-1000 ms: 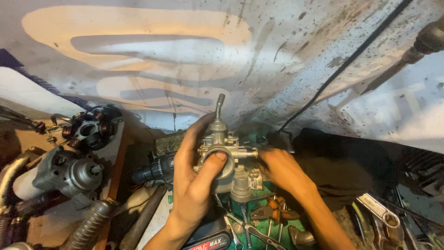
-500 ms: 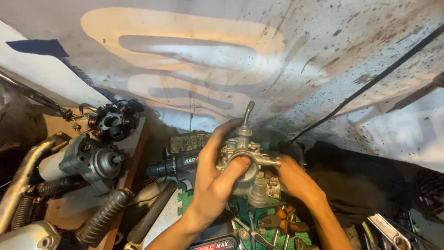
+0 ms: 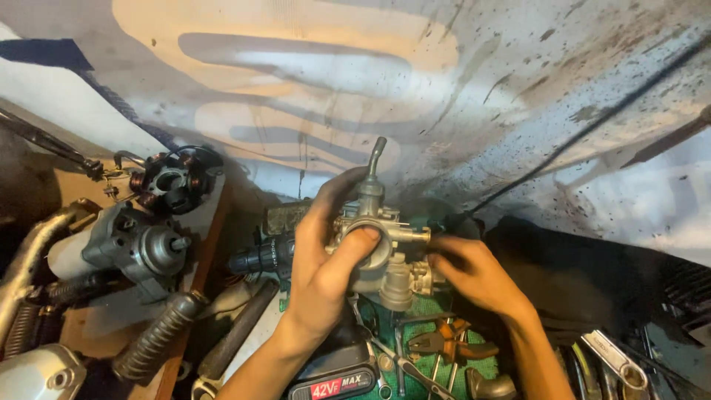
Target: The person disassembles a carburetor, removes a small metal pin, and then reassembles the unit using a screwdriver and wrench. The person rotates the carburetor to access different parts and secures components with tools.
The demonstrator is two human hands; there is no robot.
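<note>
A grey metal carburettor point(image 3: 381, 237) with a bent tube at its top is held up in front of a stained wall. My left hand point(image 3: 326, 259) grips it from the left, thumb across its round opening. On the carburettor's right side, my right hand point(image 3: 470, 270) has its fingers closed on the lower part. Both hands are greasy.
An engine part with a shaft point(image 3: 137, 248) and a coil stator point(image 3: 174, 181) lie on a wooden shelf at left. Rubber grips point(image 3: 159, 337) lie below them. Pliers with orange handles point(image 3: 444, 342), wrenches point(image 3: 611, 363) and a black battery pack point(image 3: 333, 378) sit under my hands.
The view has shifted slightly, so everything sits a little to the right in frame. My hands keep their hold on the carburettor, the left thumb now over its opening.
</note>
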